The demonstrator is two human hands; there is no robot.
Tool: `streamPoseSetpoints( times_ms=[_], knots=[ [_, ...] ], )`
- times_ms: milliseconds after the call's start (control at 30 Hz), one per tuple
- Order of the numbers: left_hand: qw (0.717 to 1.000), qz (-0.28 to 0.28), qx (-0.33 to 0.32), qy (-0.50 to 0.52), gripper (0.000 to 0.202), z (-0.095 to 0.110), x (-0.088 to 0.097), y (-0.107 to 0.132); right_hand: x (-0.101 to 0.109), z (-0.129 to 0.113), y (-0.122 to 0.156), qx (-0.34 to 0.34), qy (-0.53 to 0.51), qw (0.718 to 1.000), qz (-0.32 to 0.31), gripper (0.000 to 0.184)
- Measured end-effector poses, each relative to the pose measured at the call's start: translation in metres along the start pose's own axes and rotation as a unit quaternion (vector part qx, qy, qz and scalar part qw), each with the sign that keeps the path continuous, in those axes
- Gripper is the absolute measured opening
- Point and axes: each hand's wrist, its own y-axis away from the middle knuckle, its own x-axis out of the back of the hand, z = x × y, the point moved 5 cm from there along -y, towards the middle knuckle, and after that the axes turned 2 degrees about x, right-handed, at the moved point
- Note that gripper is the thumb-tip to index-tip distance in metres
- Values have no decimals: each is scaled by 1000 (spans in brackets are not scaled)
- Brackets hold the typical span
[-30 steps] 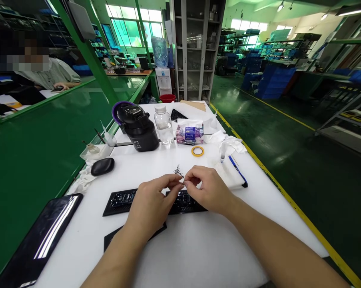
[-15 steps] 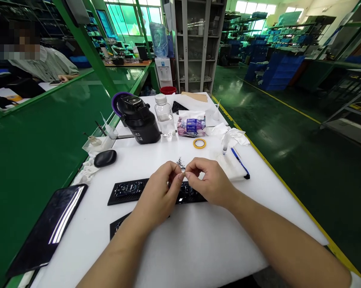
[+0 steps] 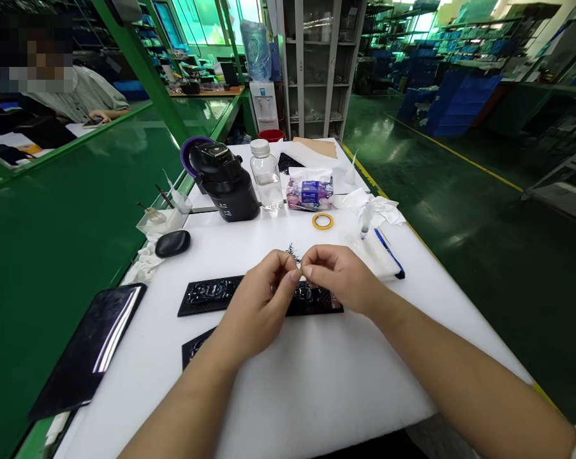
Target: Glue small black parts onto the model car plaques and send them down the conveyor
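My left hand (image 3: 263, 303) and my right hand (image 3: 342, 277) meet fingertip to fingertip above a long black panel (image 3: 211, 294). Both are closed in a pinch, thumb against forefinger. Whatever lies between the fingertips is too small to make out. Glossy moulded shapes cover the panel, and my hands hide its middle. Just beyond the fingertips lies a small pile of thin black pieces (image 3: 292, 250). A second black panel (image 3: 194, 347) shows partly beside my left forearm, which covers the rest of it.
Further back stand a black jug (image 3: 230, 191), a clear bottle (image 3: 267, 182) and a tissue pack (image 3: 310, 193). A yellow tape roll (image 3: 323, 221) lies before them. At right are a syringe (image 3: 365, 226) and a blue pen (image 3: 388, 250); at left, a black case (image 3: 173, 243) and a dark glossy panel (image 3: 89, 350).
The view has shifted slightly, so the table contents appear a little higher and further right. My hands stay pinched together, with the right fingers somewhat more tightly curled.
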Motion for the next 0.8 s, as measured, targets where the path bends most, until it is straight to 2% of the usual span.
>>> streamPoseSetpoints(
  times_ms=[67,133,233,433,667,733,800],
  knots=[
    [994,76,-60,-54,8,8,6,0,3,8,-3,-51,-78,996,0,14],
    [977,137,-129,-98,5,16,10,2,3,13,-5,-68,-120,990,4,14],
    [960,165,-185,-126,7,22,10,5,1,16,-6,-78,-144,987,-5,14],
    [959,169,-184,-132,8,23,12,6,-5,15,-3,-90,-202,974,-40,15],
    [964,147,-174,-135,10,20,9,4,-6,14,-4,-90,-246,963,-65,18],
    [960,156,-179,-149,10,19,10,3,-6,14,-4,-90,-257,960,-66,19],
    [950,191,-174,-173,9,20,20,5,-7,12,-2,-74,-221,971,-50,19]
  ],
)
